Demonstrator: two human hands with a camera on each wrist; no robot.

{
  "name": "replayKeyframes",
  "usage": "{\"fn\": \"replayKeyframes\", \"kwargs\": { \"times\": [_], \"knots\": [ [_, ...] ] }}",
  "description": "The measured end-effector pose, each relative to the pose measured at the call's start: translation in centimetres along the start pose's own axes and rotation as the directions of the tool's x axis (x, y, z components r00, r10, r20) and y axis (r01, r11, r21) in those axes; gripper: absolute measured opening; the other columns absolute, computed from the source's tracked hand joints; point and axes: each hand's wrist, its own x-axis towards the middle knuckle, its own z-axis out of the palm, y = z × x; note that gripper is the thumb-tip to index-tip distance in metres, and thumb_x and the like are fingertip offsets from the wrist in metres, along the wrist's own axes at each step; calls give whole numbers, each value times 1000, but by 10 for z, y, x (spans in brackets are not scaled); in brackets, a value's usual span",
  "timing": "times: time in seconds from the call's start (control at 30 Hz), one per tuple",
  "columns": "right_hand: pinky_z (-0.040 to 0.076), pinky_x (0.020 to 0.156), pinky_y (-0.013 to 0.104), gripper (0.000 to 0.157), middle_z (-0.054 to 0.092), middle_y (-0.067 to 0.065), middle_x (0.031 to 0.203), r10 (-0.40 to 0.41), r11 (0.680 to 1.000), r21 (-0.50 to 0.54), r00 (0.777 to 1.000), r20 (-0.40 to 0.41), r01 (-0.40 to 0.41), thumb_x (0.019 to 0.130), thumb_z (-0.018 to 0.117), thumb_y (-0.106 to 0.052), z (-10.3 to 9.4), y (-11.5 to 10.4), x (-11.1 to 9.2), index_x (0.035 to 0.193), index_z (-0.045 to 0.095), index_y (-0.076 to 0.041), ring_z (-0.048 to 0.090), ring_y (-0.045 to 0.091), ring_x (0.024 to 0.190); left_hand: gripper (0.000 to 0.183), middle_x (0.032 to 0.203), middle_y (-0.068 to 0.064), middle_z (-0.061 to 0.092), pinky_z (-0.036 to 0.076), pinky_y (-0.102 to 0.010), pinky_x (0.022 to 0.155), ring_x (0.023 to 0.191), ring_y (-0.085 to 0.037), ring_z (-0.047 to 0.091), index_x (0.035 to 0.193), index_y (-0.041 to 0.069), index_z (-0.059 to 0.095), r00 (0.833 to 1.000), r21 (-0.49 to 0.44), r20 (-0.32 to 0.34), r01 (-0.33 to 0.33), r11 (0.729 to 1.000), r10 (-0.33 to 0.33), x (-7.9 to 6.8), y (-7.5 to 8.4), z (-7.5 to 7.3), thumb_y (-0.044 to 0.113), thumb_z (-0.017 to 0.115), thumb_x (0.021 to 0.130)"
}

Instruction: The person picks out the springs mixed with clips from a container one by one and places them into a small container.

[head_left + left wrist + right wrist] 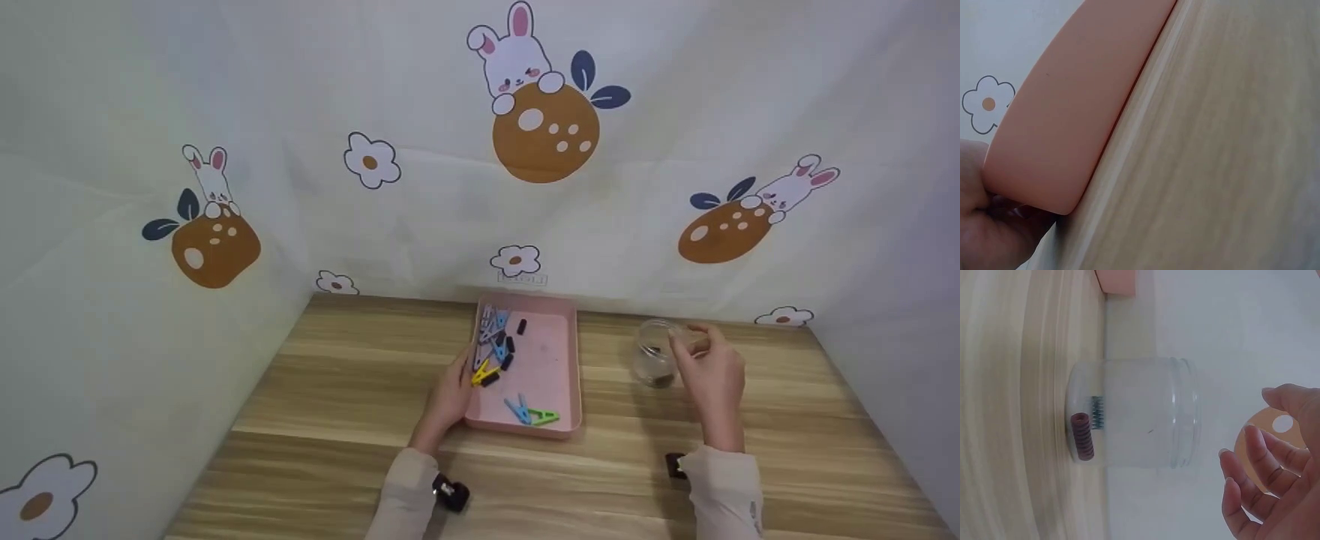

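My left hand (451,391) holds the left side of a pink tray (572,360); the left wrist view shows this hand (994,225) around the tray's end (1055,124). Inside the tray are grey, blue, yellow (484,373) and green (544,415) clothespins, plus several short black cylinders (521,327). My right hand (712,371) is just beside the mouth of an upright clear jar (651,364). In the right wrist view, its thumb and fingers are apart with nothing between them. At the jar's bottom lie a dark red ribbed cylinder (1082,437) and a teal ribbed one (1097,412).
The wood-grain table (337,360) is enclosed by pale cloth walls (420,217) printed with rabbits and flowers. The tray's far end stands close to the back wall. Black wrist cameras (451,493) sit on both sleeves.
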Motion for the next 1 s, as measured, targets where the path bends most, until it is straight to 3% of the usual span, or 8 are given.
{"fn": "replayKeyframes", "kwargs": {
  "times": [0.6,1.0],
  "knots": [
    [48,61,26,34,70,9,75,-44,999,20,999,26,43,98,77,-26,4,-18,-3,121,74,-2,70,27,72,46,161,-22,46,36,-54,123,149,-40,44,160,3,41,999,-38,21,35,999,-34,2,2,-2,12,39,115],
    [48,58,24,37,73,8,79,-57,998,22,994,90,56,99,76,-29,7,-24,-7,125,72,-4,68,18,66,47,162,-22,45,33,-54,125,151,-40,41,161,3,40,998,-51,30,55,997,-53,0,0,0,12,39,115]
  ]
}}
